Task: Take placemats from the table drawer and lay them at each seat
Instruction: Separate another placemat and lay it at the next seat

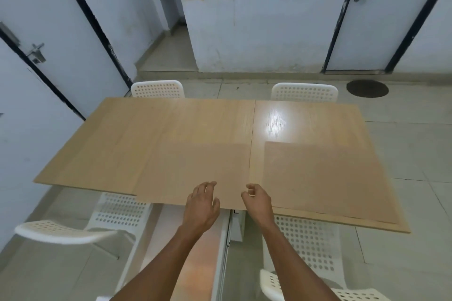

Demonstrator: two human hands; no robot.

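Two tan, flat rectangular placemats lie on the light wood-grain bench (171,124): left placemat (190,168) at near-centre, its near edge hanging a bit past the bench edge, & right placemat (325,178) at near-right, close to the corner. They almost match the bench colour, so edges are hard to read.

Left hand (201,203) hovers over the near edge of the left mat, fingers spread & loose, gripping nothing. Right hand (256,199) sits just beside it, fingers half-curled, also empty; can't tell if either touches the mat.

Below the hands the white pull-out drawer (220,252) w/ metal rail stands open under the bench. An orange-tan surface shows inside, prob. more mats, not certain.

White perforated plastic chairs: far left chair (157,89), far right chair (304,91), near left chair (117,210), near right chair (308,244). Far seats have no mat yet, so task looks approx. half done.

Risks:
- Left mat overhangs; a brush from a wrist could slide it off into the drawer or onto the floor.
- Open drawer juts toward the body; a knock may jam the rail.
- Reaching to far seats over laid mats may drag them askew.
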